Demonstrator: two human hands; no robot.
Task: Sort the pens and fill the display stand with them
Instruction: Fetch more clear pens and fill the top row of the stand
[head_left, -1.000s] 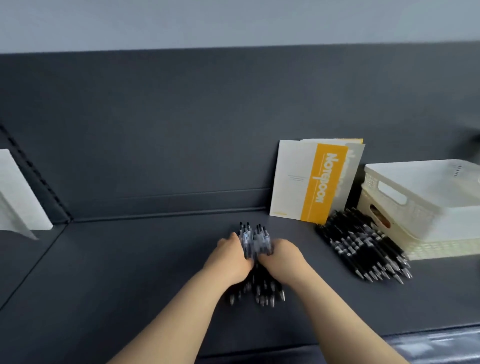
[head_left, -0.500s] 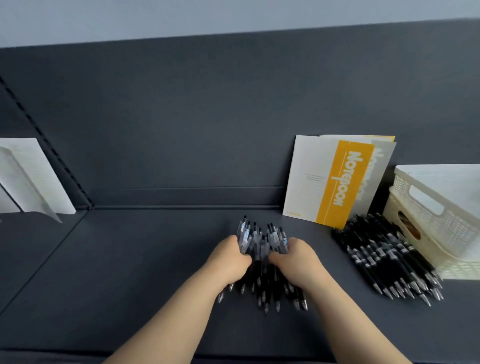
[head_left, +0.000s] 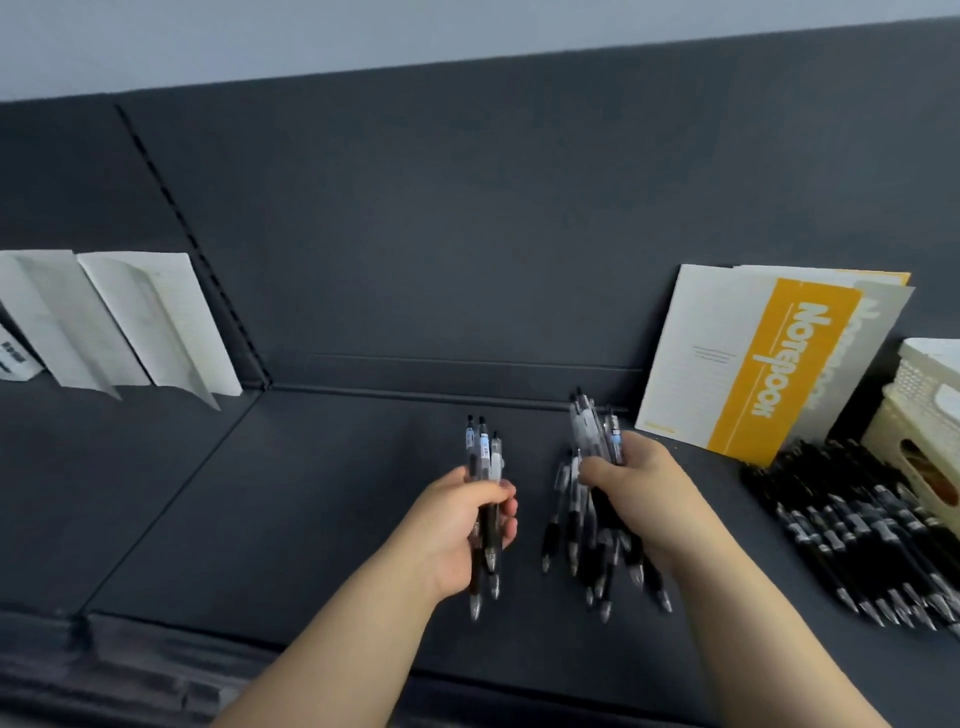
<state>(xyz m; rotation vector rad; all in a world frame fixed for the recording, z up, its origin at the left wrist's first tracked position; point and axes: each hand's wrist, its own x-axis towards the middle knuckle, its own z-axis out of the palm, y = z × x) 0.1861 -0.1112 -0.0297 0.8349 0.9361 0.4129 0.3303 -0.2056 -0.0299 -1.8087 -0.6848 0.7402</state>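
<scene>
My left hand (head_left: 462, 525) grips a small bunch of black click pens (head_left: 484, 457), their tips pointing toward me. To its right, my right hand (head_left: 636, 493) holds a larger bundle of the same pens (head_left: 592, 525), fanned out below the fingers over the dark shelf (head_left: 311, 519). A gap separates the two bunches. At the right edge, a pile of black pens (head_left: 852, 525) lies on the shelf beside the baskets.
Yellow-and-white notebooks (head_left: 753, 358) lean on the back panel at the right. Stacked cream plastic baskets (head_left: 930, 415) stand at the far right. White booklets (head_left: 156, 322) lean on the neighbouring shelf section at the left.
The single bundle held between both hands has split. My left hand has pulled a few pens away to the left, and the right hand keeps the rest. The view has shifted left.
</scene>
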